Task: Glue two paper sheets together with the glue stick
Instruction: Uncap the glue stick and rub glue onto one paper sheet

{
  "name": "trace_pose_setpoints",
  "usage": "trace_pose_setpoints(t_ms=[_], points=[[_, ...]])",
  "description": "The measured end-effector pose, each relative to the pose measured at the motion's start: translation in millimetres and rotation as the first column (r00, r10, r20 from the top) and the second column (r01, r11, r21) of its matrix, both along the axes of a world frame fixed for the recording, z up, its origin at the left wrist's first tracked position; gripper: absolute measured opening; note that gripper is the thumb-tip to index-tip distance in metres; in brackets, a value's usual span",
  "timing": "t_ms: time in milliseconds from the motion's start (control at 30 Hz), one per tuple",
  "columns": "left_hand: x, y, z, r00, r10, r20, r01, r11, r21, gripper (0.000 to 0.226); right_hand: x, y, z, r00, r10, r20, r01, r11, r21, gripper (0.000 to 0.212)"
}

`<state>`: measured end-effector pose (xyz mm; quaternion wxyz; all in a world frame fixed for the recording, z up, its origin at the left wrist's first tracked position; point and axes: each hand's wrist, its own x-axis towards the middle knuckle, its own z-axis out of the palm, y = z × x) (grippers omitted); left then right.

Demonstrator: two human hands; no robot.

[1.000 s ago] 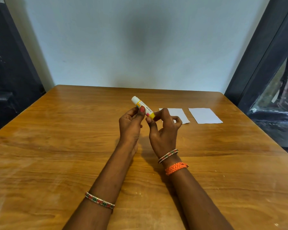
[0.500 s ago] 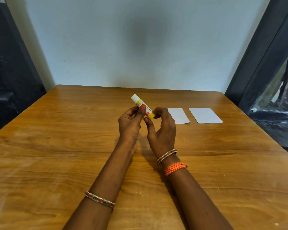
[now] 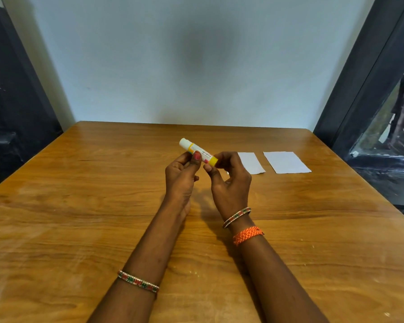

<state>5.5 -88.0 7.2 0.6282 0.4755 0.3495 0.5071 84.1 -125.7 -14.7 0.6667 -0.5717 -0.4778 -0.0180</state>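
Two hands on one glue stick, and no glue on paper yet.

My left hand (image 3: 181, 173) pinches the glue stick (image 3: 197, 153) around its middle, white cap pointing up and away; my right hand (image 3: 229, 178) grips its yellow base between thumb and fingertips, I judge to twist it. The smooth plastic tube hangs above the glossy wooden table (image 3: 79, 217). To the right lie two thin white rectangles, the near paper sheet (image 3: 251, 162) and the far paper sheet (image 3: 286, 162), flat, apart, unglued. Uncapping, spreading and pressing all remain.
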Motion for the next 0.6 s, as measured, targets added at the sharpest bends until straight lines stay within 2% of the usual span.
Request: trace_pose_setpoints(t_ms=[67,167,200,267,433,500,600], points=[[-0.4,0.6,0.8,1.000,-0.003,0.004,0.003,1.000,0.016,0.031,0.2,-0.5,-0.2,1.000,-0.001,-0.018,0.000,0.999,-0.039,0.015],[0.4,0.0,1.5,1.000,0.008,-0.009,-0.008,0.999,0.043,0.031,-0.6,-1.7,-1.3,0.999,0.033,-0.040,-0.038,0.993,-0.110,0.038],[0.6,-0.3,1.4,1.000,0.019,-0.012,-0.018,0.999,0.047,0.032,-0.8,-1.4,-2.0,0.999,0.036,-0.032,-0.040,0.991,-0.128,0.040],[0.1,-0.3,1.2,0.999,0.042,-0.012,-0.041,0.998,0.047,0.031,-2.1,0.6,-4.0,1.000,0.023,-0.006,-0.023,0.990,-0.139,0.028],[-1.4,-0.1,2.0,0.997,0.080,-0.001,-0.080,0.996,0.027,0.030,-5.4,2.9,-7.0,0.979,-0.131,0.157,0.142,0.988,-0.056,0.028],[-1.1,-1.3,2.2,0.997,0.081,0.000,-0.081,0.997,0.022,0.032,-4.8,2.4,-6.8,0.963,-0.138,0.231,0.151,0.988,-0.042,0.024],[-0.3,-2.5,1.8,0.997,0.078,-0.001,-0.078,0.997,0.019,0.030,-6.1,2.3,-6.3,0.961,-0.103,0.258,0.114,0.993,-0.029,0.028]])
